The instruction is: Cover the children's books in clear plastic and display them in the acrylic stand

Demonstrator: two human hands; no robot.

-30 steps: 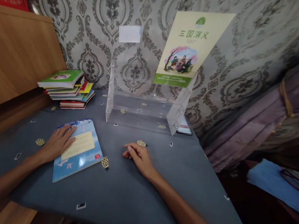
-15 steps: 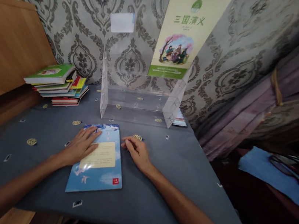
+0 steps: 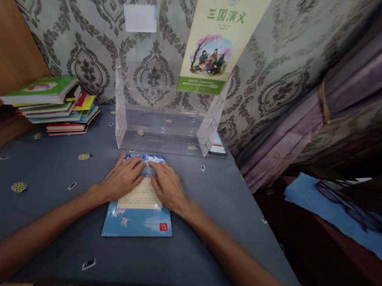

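A thin blue book (image 3: 140,226) with a cream text panel and a small red logo lies flat on the grey tablecloth. My left hand (image 3: 125,178) rests palm down on its upper left part, fingers stretched toward the far edge. On the upper right part lies my right hand (image 3: 168,185), its fingers also extended over the cover. Between them the fingertips almost meet, and the hands hide much of the book's upper half. Just beyond the book stands a clear acrylic stand (image 3: 162,143), with a cream and green book (image 3: 213,47) upright at its upper right.
A stack of books (image 3: 54,102) sits at the back left beside a wooden cabinet (image 3: 10,37). A white card (image 3: 140,17) shows at the stand's upper left. On the right hang a purple curtain (image 3: 301,116) and, lower, a blue cloth (image 3: 338,211) with glasses (image 3: 352,208).
My right hand has moved from beside the book onto its cover. The book now lies straighter and nearer the stand's middle. My view has shifted a little to the right.
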